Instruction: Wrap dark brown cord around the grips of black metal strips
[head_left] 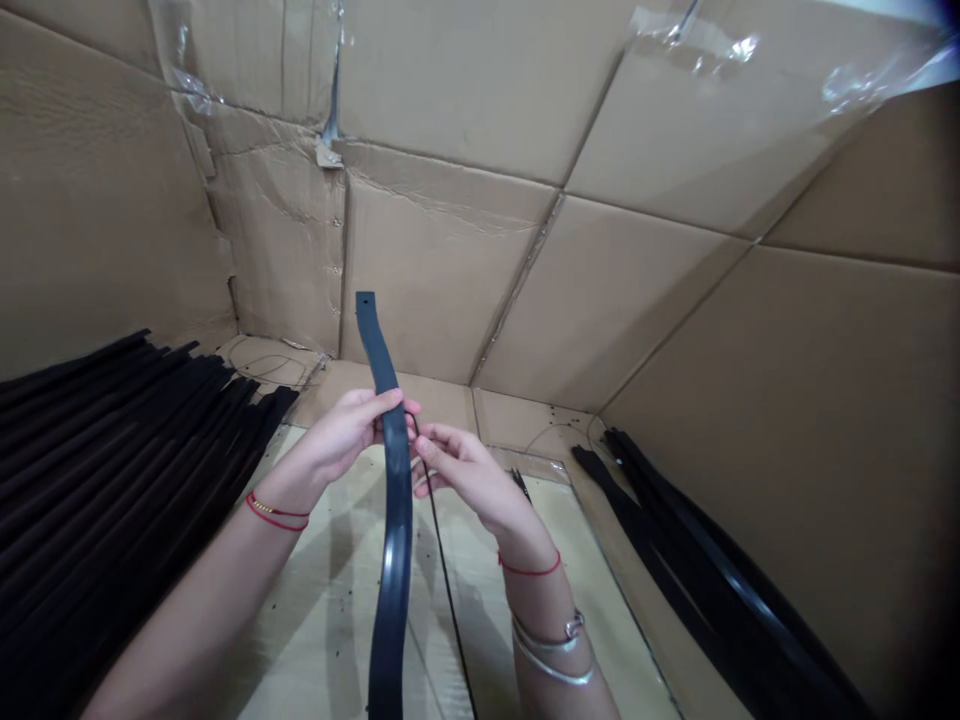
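Note:
A long black flexible strip (396, 560), with a small hole at its squared upper end, runs from the bottom of the view up past my hands. My left hand (360, 425) is closed on it, thumb across the front and fingers behind. A thin dark cord (444, 560) hangs just to the right of the strip. Pinched between the thumb and fingers of my right hand (459, 465) is the upper part of this cord, close beside the strip. The cord's top end is partly hidden by the fingers.
Many black strips (112, 470) lie side by side at the left. More black strips (675, 540) rest at the right, along the cardboard wall (817, 400). Tall cardboard (450, 260) encloses the back. Below my hands is a pale work surface (315, 600) with small dark specks.

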